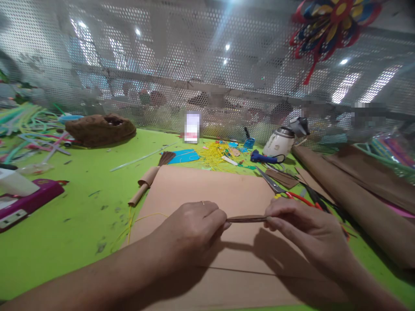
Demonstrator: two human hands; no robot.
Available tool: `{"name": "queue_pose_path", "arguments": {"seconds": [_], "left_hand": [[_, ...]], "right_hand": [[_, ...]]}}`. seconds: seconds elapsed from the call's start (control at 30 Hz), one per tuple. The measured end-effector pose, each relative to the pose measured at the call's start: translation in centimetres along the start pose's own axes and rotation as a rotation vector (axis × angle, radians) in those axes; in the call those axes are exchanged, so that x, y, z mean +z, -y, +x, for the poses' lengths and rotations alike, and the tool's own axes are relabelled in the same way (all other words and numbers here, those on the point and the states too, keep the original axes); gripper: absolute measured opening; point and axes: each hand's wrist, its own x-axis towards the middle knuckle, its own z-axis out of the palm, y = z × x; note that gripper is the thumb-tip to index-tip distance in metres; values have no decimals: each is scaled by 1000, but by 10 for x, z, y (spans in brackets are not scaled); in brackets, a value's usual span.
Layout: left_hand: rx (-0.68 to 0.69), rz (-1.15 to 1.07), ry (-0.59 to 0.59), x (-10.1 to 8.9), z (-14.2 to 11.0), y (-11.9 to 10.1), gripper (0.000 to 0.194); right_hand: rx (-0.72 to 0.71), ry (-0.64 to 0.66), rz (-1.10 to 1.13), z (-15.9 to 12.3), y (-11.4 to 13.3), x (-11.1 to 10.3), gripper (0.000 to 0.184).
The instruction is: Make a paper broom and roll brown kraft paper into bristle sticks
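left hand (201, 220), right hand (301, 220), both grips pinching one brown strip (246, 219), over the sheet (207, 185), scissors (276, 186) at its right

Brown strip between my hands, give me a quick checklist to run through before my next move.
1. Left hand gripping the brown strip at its left end: ok.
2. Right hand gripping the other end: ok.
3. Brown strip raised above the tan sheet: ok.
4. Tan sheet free of loose bits: not ok, a yellow strand crosses its left edge.
5. Right hand not touching the scissors: cannot tell, they overlap in this view.
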Motion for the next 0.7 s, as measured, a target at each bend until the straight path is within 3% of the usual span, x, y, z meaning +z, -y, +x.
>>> {"name": "queue_pose_path", "arguments": {"seconds": [0.2,0.4,0.53,0.6,0.7], "left_hand": [[62,18,-47,5,2,5,22],[-26,-101,92,-3,8,-8,29],[-246,-462,203,1,10,-18,22],[-431,-745,267,7,10,-18,21],[-602,-1201,311,18,10,-14,22]], "right_hand": [[28,8,9,2,2,2,8],[106,31,17,3,5,5,16],[279,49,117,3,2,14,19],[341,70,173,4,1,18,19],[362,87,199,5,-1,22,19]]}}
